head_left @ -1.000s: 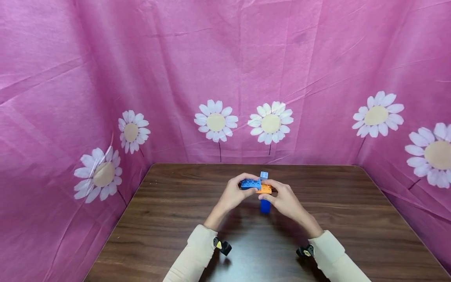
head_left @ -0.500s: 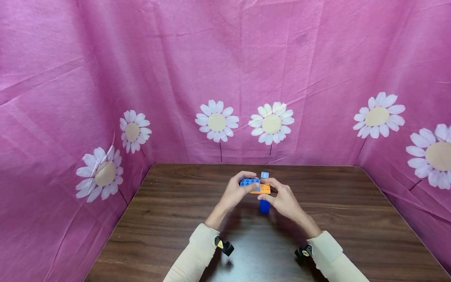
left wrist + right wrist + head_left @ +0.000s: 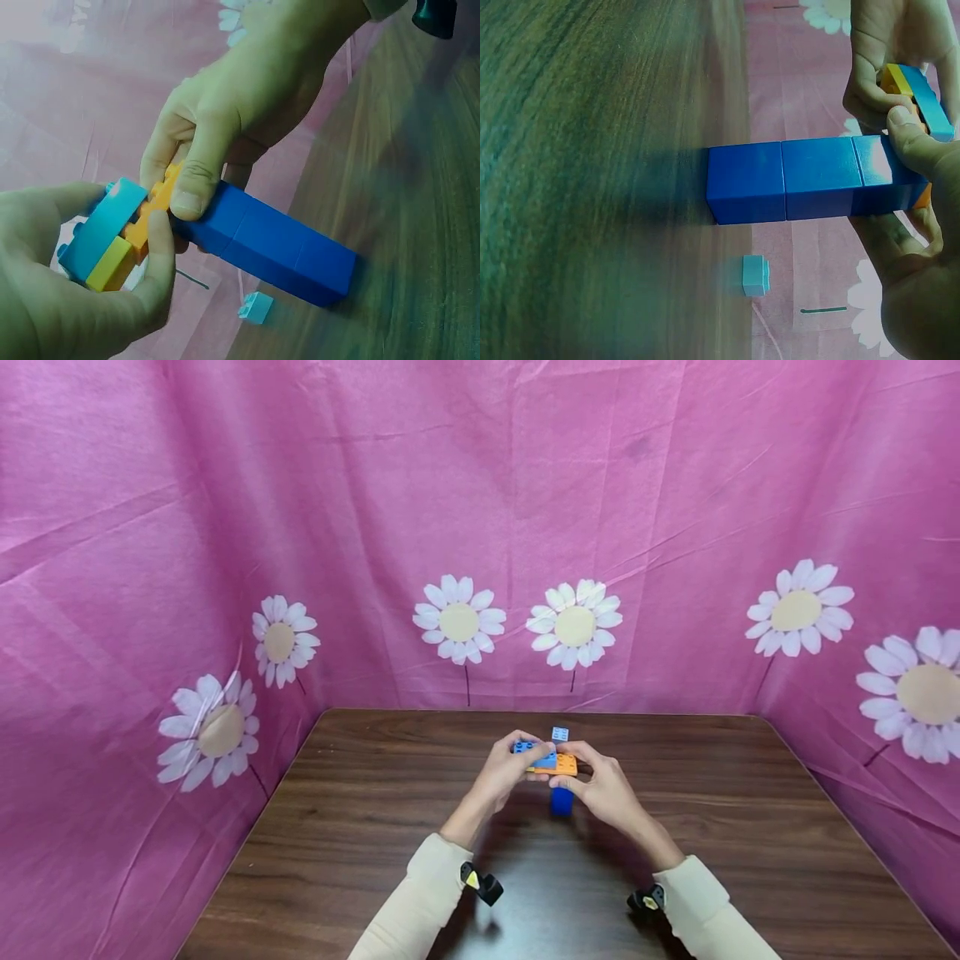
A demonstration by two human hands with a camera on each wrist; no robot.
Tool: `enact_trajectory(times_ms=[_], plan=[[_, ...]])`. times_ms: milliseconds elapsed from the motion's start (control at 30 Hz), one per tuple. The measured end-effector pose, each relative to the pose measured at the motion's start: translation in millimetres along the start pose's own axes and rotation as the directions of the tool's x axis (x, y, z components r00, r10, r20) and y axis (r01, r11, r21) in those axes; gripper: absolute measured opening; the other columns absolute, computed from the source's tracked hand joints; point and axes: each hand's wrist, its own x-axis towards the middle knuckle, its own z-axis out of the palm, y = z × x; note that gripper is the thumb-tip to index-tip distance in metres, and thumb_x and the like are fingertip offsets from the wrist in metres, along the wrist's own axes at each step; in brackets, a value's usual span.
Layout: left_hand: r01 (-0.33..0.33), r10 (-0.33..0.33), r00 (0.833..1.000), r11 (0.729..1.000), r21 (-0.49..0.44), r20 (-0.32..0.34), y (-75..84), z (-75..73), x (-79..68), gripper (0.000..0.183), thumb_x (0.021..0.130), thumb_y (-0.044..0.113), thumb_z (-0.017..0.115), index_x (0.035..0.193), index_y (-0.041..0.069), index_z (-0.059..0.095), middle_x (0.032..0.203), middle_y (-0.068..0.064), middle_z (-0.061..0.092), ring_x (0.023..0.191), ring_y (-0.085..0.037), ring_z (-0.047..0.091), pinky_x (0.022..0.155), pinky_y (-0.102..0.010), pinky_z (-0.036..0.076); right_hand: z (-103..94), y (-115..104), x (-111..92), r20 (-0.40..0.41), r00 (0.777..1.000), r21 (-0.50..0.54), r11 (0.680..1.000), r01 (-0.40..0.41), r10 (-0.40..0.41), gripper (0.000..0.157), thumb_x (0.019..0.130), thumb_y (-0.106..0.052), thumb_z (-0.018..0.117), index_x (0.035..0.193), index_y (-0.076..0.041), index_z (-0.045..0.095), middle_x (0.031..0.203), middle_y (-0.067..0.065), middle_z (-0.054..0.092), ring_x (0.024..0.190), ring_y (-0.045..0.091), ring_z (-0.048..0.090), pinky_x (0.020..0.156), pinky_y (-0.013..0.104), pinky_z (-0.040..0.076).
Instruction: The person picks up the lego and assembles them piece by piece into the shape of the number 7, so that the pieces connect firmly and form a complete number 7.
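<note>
A dark blue tower of stacked blocks [image 3: 784, 180] stands upright on the table, with an orange brick [image 3: 567, 765] across its top. My right hand [image 3: 609, 787] grips the orange brick where it meets the tower, thumb on the near side, fingers behind. A lighter blue brick [image 3: 105, 229] lies over the orange brick's left part, with a narrow gap showing between them. Under its outer end sits a yellow brick [image 3: 112, 264], beside the orange one. My left hand [image 3: 501, 770] pinches the lighter blue brick, thumb on top and a finger reaching below.
A small pale blue brick [image 3: 560, 734] stands behind the tower near the back of the brown wooden table [image 3: 360, 827]. Pink cloth [image 3: 480, 485] with printed daisies hangs along the back and both sides.
My left thumb has moved up onto the lighter blue brick, and left fingers now show underneath. Yellow has come into sight below that brick. My right hand keeps its grip.
</note>
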Motion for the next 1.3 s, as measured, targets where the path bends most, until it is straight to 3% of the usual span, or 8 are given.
enact_trajectory(times_ms=[167,400,933,1167,1300], plan=[[0.057,-0.057,0.998,0.998,0.002,0.027,-1.8,-1.8,2.6,0.034,0.100,0.026,0.077,0.112,-0.002,0.061,0.094,-0.009,0.068,0.077,-0.015,0.071,0.075,-0.029,0.066,1.2,1.1,-0.3,-0.005,1.000,0.003,1.000,0.004,-0.004,0.047,0.090,-0.013,0.086,0.132,-0.010,0.067,0.132,0.014,0.075,0.114,0.025,0.073,0.093,0.042,0.064],[0.007,-0.009,0.997,1.000,0.019,0.077,-7.0,-2.2,6.6,0.032,0.104,0.025,0.071,0.113,-0.006,0.066,0.090,-0.003,0.067,0.076,-0.010,0.062,0.066,-0.021,0.054,-0.3,-0.2,-0.5,-0.012,1.000,0.007,1.000,-0.018,0.018,0.046,0.090,-0.013,0.085,0.132,-0.010,0.067,0.131,0.014,0.075,0.112,0.027,0.074,0.094,0.047,0.063],[0.021,-0.021,1.000,0.999,-0.035,-0.006,-6.7,3.7,5.5,0.028,0.101,0.019,0.072,0.111,-0.007,0.072,0.086,0.000,0.068,0.073,-0.009,0.056,0.061,-0.020,0.043,0.3,-0.3,0.4,-0.011,1.000,0.025,0.999,-0.026,0.026,0.045,0.091,-0.016,0.084,0.131,-0.009,0.068,0.131,0.015,0.075,0.113,0.028,0.073,0.094,0.045,0.063],[0.033,-0.034,0.998,0.999,-0.004,-0.044,-5.9,4.6,2.8,0.029,0.099,0.023,0.075,0.109,-0.004,0.071,0.085,0.000,0.067,0.071,-0.009,0.056,0.060,-0.019,0.046,0.8,-0.4,0.7,-0.001,0.999,0.022,0.999,-0.041,0.041,0.046,0.091,-0.016,0.085,0.132,-0.009,0.067,0.132,0.015,0.075,0.113,0.029,0.074,0.095,0.047,0.063],[-0.005,0.008,0.998,0.999,0.041,-0.054,-10.3,2.5,2.4,0.034,0.098,0.030,0.077,0.112,0.002,0.064,0.089,0.001,0.065,0.075,-0.010,0.057,0.066,-0.024,0.050,0.7,-0.4,1.4,-0.008,0.999,0.008,0.999,-0.053,0.054,0.047,0.090,-0.016,0.086,0.132,-0.011,0.068,0.132,0.014,0.075,0.116,0.029,0.073,0.096,0.048,0.062]])
